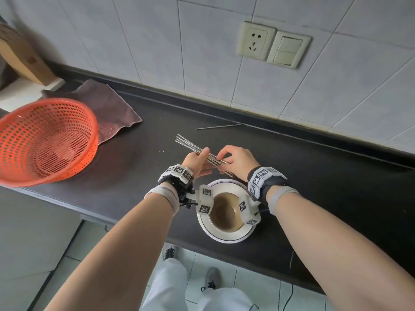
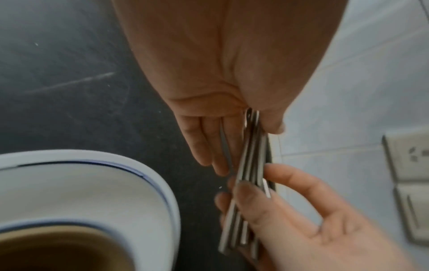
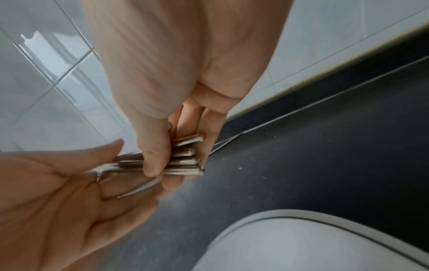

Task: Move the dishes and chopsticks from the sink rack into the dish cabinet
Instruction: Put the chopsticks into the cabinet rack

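Note:
A bundle of several metal chopsticks (image 1: 193,146) is held above the dark counter (image 1: 325,187) by both hands. My left hand (image 1: 203,160) pinches its middle between thumb and straight fingers (image 2: 204,146). My right hand (image 1: 221,163) pinches the near ends; its thumb (image 3: 153,157) lies across the chopsticks (image 3: 185,161). One loose chopstick (image 1: 219,126) lies on the counter near the wall. Below my wrists stands a white blue-rimmed plate (image 1: 226,240) with a brown bowl (image 1: 224,218) on it. The plate (image 2: 171,210) shows in both wrist views.
An orange perforated basket (image 1: 45,140) sits at the counter's left, partly on a dark cloth (image 1: 107,104). A wooden board (image 1: 20,57) leans at the far left. A socket (image 1: 256,40) and switch are on the tiled wall. The counter's front edge runs just below the plate.

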`<action>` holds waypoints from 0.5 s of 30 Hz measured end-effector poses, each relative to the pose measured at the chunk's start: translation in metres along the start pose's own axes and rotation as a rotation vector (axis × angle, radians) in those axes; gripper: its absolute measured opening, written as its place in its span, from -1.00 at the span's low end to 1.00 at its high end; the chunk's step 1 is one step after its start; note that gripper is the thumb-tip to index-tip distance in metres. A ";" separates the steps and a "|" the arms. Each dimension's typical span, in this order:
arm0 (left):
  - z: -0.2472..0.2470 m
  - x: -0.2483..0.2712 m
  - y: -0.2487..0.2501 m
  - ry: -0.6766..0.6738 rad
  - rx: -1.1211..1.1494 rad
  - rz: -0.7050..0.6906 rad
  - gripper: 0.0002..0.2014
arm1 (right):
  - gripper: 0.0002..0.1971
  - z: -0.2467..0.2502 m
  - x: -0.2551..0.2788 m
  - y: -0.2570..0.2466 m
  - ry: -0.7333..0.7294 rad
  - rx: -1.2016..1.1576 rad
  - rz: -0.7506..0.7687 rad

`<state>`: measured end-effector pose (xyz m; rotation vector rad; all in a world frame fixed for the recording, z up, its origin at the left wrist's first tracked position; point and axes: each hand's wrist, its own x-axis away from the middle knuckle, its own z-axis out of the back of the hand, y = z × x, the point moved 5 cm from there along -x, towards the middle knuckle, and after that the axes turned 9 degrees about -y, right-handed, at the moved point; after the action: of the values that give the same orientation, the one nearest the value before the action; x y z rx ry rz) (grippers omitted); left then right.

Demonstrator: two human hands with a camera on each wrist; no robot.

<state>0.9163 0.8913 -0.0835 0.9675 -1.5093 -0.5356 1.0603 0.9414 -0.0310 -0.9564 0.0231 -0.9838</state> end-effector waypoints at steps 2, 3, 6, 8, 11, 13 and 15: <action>0.016 -0.002 0.007 0.063 0.186 -0.033 -0.70 | -0.83 -0.006 -0.016 -0.019 -0.006 0.069 0.036; 0.026 -0.001 0.009 0.079 0.258 -0.050 -0.73 | -0.82 -0.010 -0.023 -0.028 -0.017 0.099 0.051; 0.056 0.007 0.009 0.094 0.376 -0.084 -0.79 | -0.78 -0.030 -0.044 -0.050 -0.091 0.166 0.079; 0.076 0.009 0.005 0.132 0.407 -0.113 -0.84 | -0.75 -0.042 -0.057 -0.061 -0.140 0.197 0.080; 0.102 0.003 -0.001 0.221 0.424 -0.141 -0.89 | -0.63 -0.050 -0.085 -0.059 -0.134 0.254 0.008; 0.114 -0.005 -0.007 0.230 0.406 -0.128 -0.88 | -0.61 -0.045 -0.109 -0.043 -0.068 0.286 -0.072; 0.122 -0.014 -0.014 0.225 0.389 -0.103 -0.85 | -0.67 -0.038 -0.130 -0.024 -0.020 0.352 -0.166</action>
<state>0.8021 0.8713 -0.1256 1.3648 -1.3894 -0.1962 0.9512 1.0034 -0.0877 -0.6512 -0.2426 -1.0877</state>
